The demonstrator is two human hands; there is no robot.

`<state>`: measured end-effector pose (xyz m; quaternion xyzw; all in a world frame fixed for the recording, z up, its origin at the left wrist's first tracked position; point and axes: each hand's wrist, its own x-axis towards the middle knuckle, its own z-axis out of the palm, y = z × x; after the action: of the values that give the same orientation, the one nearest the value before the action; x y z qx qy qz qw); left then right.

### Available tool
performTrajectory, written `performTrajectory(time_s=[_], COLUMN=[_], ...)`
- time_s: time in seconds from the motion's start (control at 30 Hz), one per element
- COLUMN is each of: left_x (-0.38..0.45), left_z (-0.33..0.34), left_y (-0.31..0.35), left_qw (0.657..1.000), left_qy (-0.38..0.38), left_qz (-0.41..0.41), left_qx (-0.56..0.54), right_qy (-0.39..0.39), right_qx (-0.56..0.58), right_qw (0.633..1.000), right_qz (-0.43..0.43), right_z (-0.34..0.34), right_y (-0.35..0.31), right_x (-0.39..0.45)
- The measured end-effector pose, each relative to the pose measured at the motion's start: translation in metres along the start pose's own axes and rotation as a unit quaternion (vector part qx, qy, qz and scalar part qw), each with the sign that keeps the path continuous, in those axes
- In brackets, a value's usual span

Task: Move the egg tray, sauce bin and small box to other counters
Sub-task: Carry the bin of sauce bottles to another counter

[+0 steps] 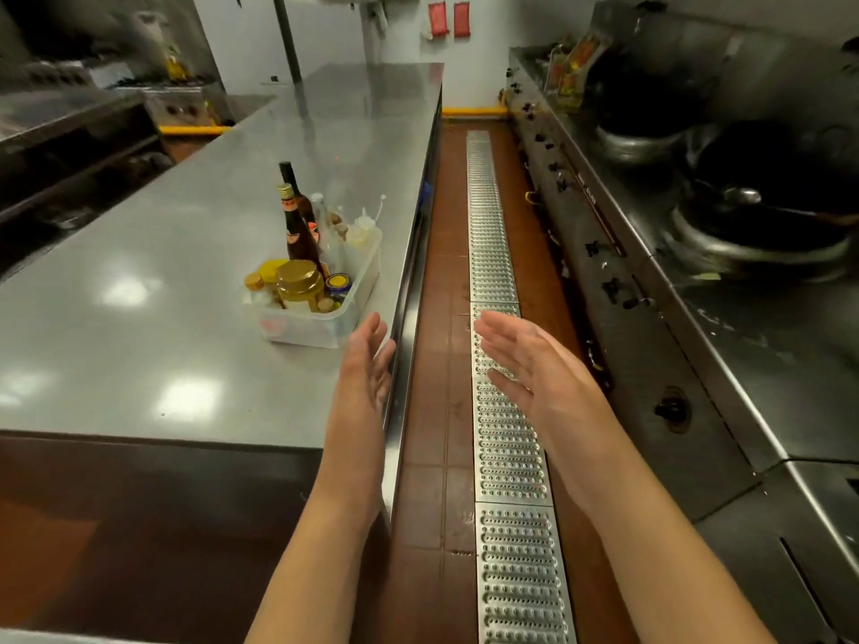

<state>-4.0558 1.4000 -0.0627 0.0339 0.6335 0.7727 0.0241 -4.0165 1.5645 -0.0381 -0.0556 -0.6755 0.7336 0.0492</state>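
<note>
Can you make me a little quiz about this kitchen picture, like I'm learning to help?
1. True or false: the left hand is holding the sauce bin.
2. Which counter edge does the bin sit near: A the aisle side, B the far left side?
3. What runs along the floor under the right hand?

Key: 1 false, both hands are open with straight fingers and hold nothing. 2 A. 3 a metal drain grate.

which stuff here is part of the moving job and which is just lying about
Part of the job:
- sauce bin full of bottles and jars, on the steel counter
- left hand and right hand, both open, holding nothing

Just lying about:
- woks on the stove
- floor drain grate
</note>
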Motion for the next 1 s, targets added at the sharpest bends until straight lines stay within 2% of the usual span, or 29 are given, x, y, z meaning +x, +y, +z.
performTrajectory(time_s=[0.3,0.53,0.8,1.0], left_x=[0.106,0.194,0.257,0.318], left_z=[0.016,0.048,0.013,-0.014], left_y=[-0.028,-0.025,-0.033,-0.04], left_qw=[0.998,0.992,0.963,0.951], left_qy=[0.05,0.127,0.271,0.308], left_qz=[-0.032,-0.003,-0.003,0.001], left_qx=[-0.011,0.006,0.008,-0.007], right_qy=[-0.009,-0.064,-0.175,-0.214], right_qx=[0.016,0.041,0.051,0.028], right_qw=[0.999,0.996,0.98,0.973], right_qz=[0.028,0.044,0.075,0.082], right_z=[-0.028,-0.052,-0.015,0.027], right_y=[0.017,0.016,0.022,0.026], right_x=[0.115,0.235,0.34,0.411])
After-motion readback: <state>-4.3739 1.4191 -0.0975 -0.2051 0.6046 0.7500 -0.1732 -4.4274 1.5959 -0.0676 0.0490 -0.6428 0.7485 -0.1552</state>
